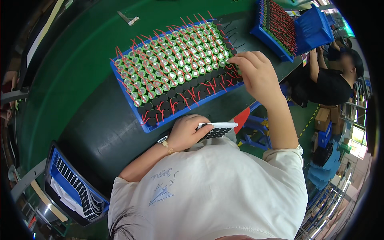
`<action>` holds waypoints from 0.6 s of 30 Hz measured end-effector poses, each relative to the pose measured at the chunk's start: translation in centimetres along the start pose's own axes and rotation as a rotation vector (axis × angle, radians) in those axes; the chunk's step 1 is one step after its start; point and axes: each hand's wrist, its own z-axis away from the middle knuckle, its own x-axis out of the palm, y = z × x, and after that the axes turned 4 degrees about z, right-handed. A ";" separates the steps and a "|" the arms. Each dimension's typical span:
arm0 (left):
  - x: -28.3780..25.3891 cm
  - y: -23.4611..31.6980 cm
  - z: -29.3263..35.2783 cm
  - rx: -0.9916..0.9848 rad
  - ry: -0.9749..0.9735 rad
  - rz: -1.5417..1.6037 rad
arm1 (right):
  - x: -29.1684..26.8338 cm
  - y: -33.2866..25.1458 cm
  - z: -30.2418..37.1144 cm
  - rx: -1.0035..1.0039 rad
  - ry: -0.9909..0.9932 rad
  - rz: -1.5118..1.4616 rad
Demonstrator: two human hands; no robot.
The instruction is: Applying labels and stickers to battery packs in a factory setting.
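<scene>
A blue tray [150, 129] on the dark green bench holds rows of upright green cylindrical battery cells [172, 75], each row with thin red wires. Black round pads [181, 89] cover the tops along the near rows and the right end; the other tops show bare metal. My left hand [187, 132] is closed on a white sheet of black round stickers [218, 133], close to my shirt. Over the tray's right end, my right hand [256, 72] is closed in a pinch, its fingertips touching a cell top. Whatever lies between those fingertips is too small to make out.
A second blue tray of red-wired cells [276, 28] stands at the far right beside a blue bin [314, 30]. At lower left, a bin [60, 192] holds a strip of black dots. A person in black [336, 82] sits at right. A small metal tool [128, 18] lies far left.
</scene>
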 end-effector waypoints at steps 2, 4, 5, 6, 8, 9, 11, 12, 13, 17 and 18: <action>0.0 0.0 0.0 -0.002 -0.004 -0.003 | 0.1 -0.4 0.0 -0.003 0.033 0.062; 0.0 0.0 0.0 0.008 -0.005 -0.005 | 0.5 -1.2 0.7 0.020 -0.030 0.176; 0.0 0.0 0.0 0.008 -0.004 -0.006 | 0.5 -1.4 0.8 0.019 -0.029 0.176; 0.0 0.0 0.0 0.005 -0.006 -0.007 | 0.5 -1.6 0.9 0.056 -0.045 0.180; 0.0 0.1 0.0 0.001 -0.007 -0.009 | 0.6 -1.9 1.3 0.092 -0.061 0.184; 0.0 0.1 0.0 0.005 -0.005 -0.008 | 0.7 -2.1 1.5 0.105 -0.055 0.178; 0.0 0.1 0.0 0.011 -0.004 -0.007 | 0.6 -2.3 1.8 0.119 -0.048 0.172; 0.0 0.1 -0.1 0.012 -0.005 -0.009 | 0.5 -2.5 1.9 0.119 -0.046 0.171; 0.0 0.0 0.0 0.013 -0.005 -0.011 | 0.5 -2.5 1.9 0.118 -0.043 0.168; 0.2 -0.3 0.0 0.023 0.002 -0.011 | -0.2 -1.8 0.9 0.088 -0.072 0.163; 0.1 -0.2 0.0 0.016 -0.001 -0.013 | 0.0 -1.7 0.3 0.080 0.002 0.070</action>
